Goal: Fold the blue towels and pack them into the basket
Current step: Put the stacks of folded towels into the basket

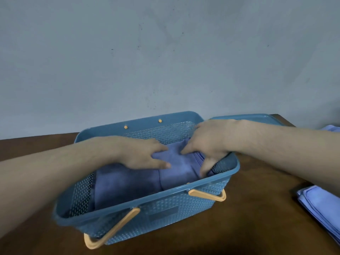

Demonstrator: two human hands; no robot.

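Now both hands, left hand (145, 153) and right hand (207, 144), fingers spread flat, pressing soft limp folded blue towel (174, 166) into blue perforated plastic basket (165, 214); best gripped at folded edges.

A plain wall (165, 52) fills the upper half of the view, from 9 o'clock through 12 to 3 o'clock. Its surface is pale grey-blue, matt, and marked with small dark specks and faint scuffs — densest near the centre and just above the furniture line. A dark brown wooden table (257, 208) occupies the lower half, from 8 o'clock across 6 to 4 o'clock; its far edge meets the wall at 9 o'clock, and its far right corner shows at 3 o'clock. The tabletop has a smooth, slightly glossy finish. Lighting is soft and even — shadows on the wood are diffuse.
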